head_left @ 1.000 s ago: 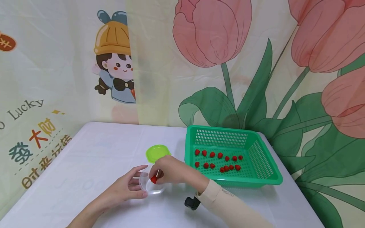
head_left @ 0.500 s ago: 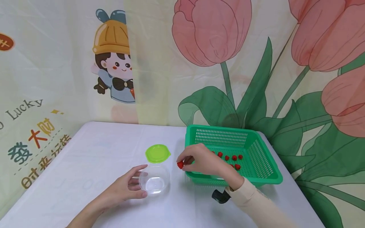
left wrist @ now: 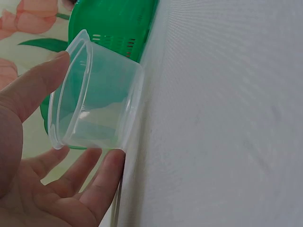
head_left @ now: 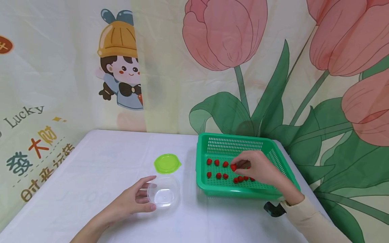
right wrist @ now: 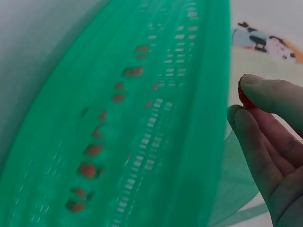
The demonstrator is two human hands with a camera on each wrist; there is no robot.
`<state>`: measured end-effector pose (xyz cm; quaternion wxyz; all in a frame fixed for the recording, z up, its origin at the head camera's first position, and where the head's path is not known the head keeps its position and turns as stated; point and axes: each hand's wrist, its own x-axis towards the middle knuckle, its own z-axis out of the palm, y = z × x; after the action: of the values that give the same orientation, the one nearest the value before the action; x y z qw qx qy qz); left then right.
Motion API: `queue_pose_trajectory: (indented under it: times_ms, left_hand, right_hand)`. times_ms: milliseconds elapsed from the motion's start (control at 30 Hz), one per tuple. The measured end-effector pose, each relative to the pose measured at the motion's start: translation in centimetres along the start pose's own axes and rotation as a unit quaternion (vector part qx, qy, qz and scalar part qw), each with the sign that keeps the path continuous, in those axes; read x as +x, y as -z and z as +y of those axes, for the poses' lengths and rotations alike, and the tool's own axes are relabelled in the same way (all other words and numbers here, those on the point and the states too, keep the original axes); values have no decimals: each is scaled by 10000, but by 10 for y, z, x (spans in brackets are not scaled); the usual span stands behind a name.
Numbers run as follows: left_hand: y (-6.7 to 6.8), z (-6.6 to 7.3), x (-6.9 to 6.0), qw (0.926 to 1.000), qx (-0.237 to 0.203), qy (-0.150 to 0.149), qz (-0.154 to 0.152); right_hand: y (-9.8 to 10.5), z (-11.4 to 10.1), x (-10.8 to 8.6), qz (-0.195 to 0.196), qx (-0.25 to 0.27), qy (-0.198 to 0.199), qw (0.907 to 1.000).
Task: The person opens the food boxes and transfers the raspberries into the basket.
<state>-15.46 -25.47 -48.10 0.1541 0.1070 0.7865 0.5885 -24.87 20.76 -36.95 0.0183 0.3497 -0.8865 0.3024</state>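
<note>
My right hand (head_left: pixel 258 168) pinches a red raspberry (right wrist: pixel 245 91) between thumb and fingers, above the green basket (head_left: pixel 243 192). Below it, raspberries (head_left: pixel 218 176) lie in two rough rows on the basket floor; my hand covers some of them. To the left, my left hand (head_left: pixel 133 199) holds a clear plastic cup (head_left: pixel 164 190) by its left side, with thumb and fingers around it. In the left wrist view the thumb touches the rim and the fingertips touch the opposite side of the cup (left wrist: pixel 106 94). No berry shows inside the cup.
A bright green lid (head_left: pixel 167 163) lies flat on the white tablecloth (head_left: pixel 121 152) behind the cup. The basket's raised walls stand at the right side of the table, near a printed curtain (head_left: pixel 167 67).
My right hand has lifted the raspberry out of the cup and carried it right, over the basket. My left hand and the cup have stayed in place.
</note>
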Motion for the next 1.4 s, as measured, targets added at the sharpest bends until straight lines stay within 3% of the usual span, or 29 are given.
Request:
queue_pose_trajectory:
  times_ms: [333,667,1400]
  left_hand:
    - [0,3,0,10000,3,40,-4]
    - [0,0,0,9999,127,74,34]
    - [-1,1,-1,10000,-3,2,3]
  right_hand:
    - [22,61,-34,-123,-306,-156,9993]
    - [28,95,-49,-440,-570,-712,9949]
    - [6,107,-41,-655,-1015,-830,9892]
